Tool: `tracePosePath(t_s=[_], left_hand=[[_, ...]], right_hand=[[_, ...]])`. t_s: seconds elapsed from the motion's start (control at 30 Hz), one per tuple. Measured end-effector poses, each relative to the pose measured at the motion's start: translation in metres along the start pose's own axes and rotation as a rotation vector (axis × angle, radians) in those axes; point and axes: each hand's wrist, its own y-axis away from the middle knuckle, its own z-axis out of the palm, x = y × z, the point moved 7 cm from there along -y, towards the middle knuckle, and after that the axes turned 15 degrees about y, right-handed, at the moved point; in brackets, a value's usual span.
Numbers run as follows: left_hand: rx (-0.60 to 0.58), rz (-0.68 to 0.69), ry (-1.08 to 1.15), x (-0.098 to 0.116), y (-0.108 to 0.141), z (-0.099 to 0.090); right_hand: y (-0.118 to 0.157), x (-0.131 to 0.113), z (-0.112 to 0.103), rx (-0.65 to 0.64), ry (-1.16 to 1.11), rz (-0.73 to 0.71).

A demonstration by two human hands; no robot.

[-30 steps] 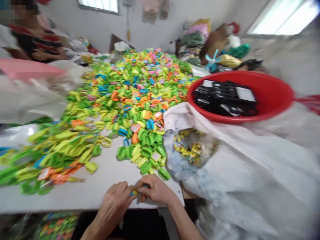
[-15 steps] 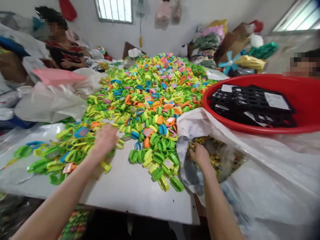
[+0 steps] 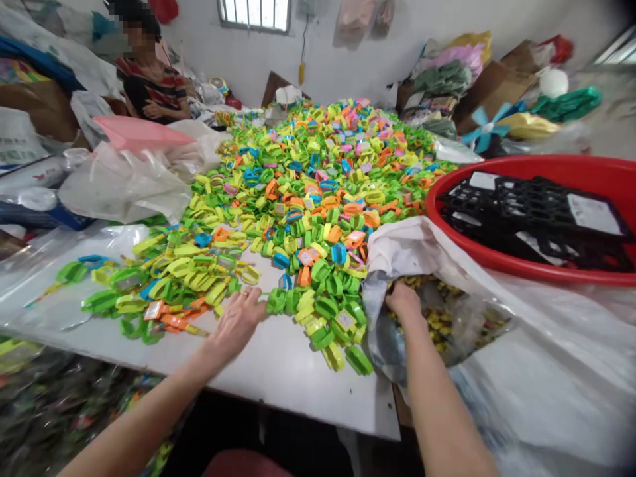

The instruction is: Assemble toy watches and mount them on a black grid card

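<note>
On a white counter (image 3: 293,371), before the wearer: one large heap of band-shaped plastic pieces (image 3: 318,165), chiefly green and yellow, with orange, blue and pink among them, spreading from the far end towards the near edge. To the left, one smaller spread of like pieces (image 3: 183,268), partly on clear plastic sheeting (image 3: 54,315). Left hand (image 3: 241,318): palm down over the counter between the two groups, fingertips at the nearest green pieces (image 3: 278,301); whether it grips one cannot be told. Right hand (image 3: 405,305): inside the mouth of a white sack (image 3: 536,364), among small yellowish pieces (image 3: 440,321); fingers hidden, grip cannot be told. Behind the sack, one red tub (image 3: 616,175) containing black openwork items (image 3: 541,209) with white labels. Left rear, one pink item (image 3: 142,132) on crumpled whitish plastic (image 3: 124,189); beyond it, one person in a striped top (image 3: 166,93). Right rear, one blue bladed object (image 3: 484,129) near piled bags and cardboard (image 3: 517,79).
</note>
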Motion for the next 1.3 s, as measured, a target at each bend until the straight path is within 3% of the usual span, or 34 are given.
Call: tracePosePath(t_s=[0.07, 0.17, 0.3, 0.4, 0.5, 0.57, 0.67, 0.77, 0.83, 0.97, 1.07, 1.13, 1.2, 1.3], left_hand=[[-0.042, 0.088, 0.029, 0.020, 0.031, 0.020], [-0.059, 0.113, 0.054, 0.038, 0.061, 0.041], [-0.065, 0.117, 0.097, 0.047, 0.076, 0.038], [-0.057, 0.092, 0.179, 0.045, 0.070, 0.018], [-0.080, 0.064, 0.232, 0.045, 0.050, 0.006], [-0.208, 0.085, 0.238, 0.051, 0.036, 0.013], [-0.367, 0.063, 0.308, 0.059, 0.029, 0.031], [-0.314, -0.032, 0.534, 0.058, 0.031, 0.043], [-0.263, -0.094, 0.705, 0.055, 0.032, 0.049], [-0.180, -0.216, 0.945, 0.056, 0.029, 0.053], [-0.141, -0.302, 1.055, 0.061, 0.026, 0.052], [-0.136, -0.343, 1.108, 0.064, 0.026, 0.052], [-0.140, -0.350, 1.149, 0.068, 0.026, 0.052], [-0.128, -0.298, 1.188, 0.072, 0.027, 0.049]], right_hand=[[0.005, 0.004, 0.000, 0.010, 0.016, 0.003], [0.018, 0.017, -0.004, 0.079, -0.012, 0.039], [0.038, 0.036, -0.011, 0.151, -0.071, 0.086], [0.050, 0.044, -0.018, 0.179, -0.114, 0.104], [0.065, 0.043, -0.028, 0.279, -0.190, 0.067], [0.081, 0.037, -0.028, 0.288, -0.219, 0.007], [0.107, 0.030, -0.007, 0.142, -0.200, -0.074], [0.125, 0.027, 0.020, 0.012, -0.163, -0.108], [0.126, 0.024, 0.028, 0.016, -0.139, -0.118], [0.114, 0.024, 0.023, 0.056, -0.051, -0.069], [0.115, 0.023, 0.005, 0.059, -0.041, -0.071], [0.130, 0.017, -0.015, 0.130, -0.107, -0.142], [0.157, -0.001, -0.033, 0.196, -0.253, -0.309], [0.204, -0.045, -0.039, 0.082, -0.476, -0.667]])
